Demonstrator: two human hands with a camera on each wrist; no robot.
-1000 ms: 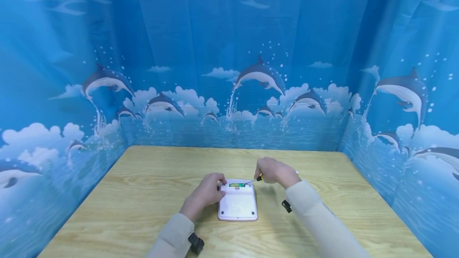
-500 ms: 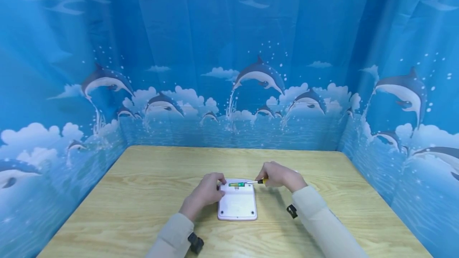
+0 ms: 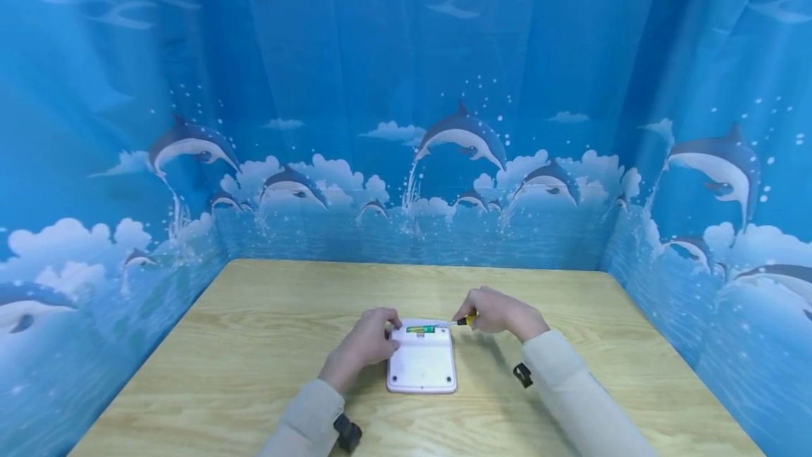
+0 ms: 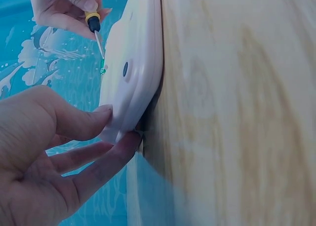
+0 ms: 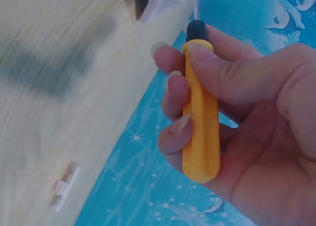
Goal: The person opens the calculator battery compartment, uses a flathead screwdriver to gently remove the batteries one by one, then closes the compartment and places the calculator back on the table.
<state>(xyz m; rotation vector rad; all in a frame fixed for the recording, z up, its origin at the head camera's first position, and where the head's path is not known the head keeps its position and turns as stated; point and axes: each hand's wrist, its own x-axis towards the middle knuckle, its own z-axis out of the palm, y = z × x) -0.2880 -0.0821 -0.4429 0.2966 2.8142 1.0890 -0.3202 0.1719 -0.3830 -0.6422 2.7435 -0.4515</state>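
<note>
A flat white device (image 3: 421, 365), face down with small dark feet, lies on the table. A green battery (image 3: 420, 329) sits in the open slot near its far edge. My left hand (image 3: 364, 344) pinches the device's left edge; in the left wrist view its thumb (image 4: 84, 121) rests on the upper face and the fingers reach the lower rim. My right hand (image 3: 497, 312) grips a screwdriver (image 5: 201, 112) with a yellow handle and black collar. The screwdriver's metal shaft (image 4: 99, 44) points left, its tip at the battery's right end.
A small white plastic cover (image 5: 65, 186) lies on the wooden table (image 3: 285, 316), near the right hand. Blue dolphin-print curtains (image 3: 406, 90) enclose the table at the back and both sides.
The right hand has drawn slightly right and lowered, so more of the screwdriver shows and its shaft lies flatter. The left hand and the device stay in place.
</note>
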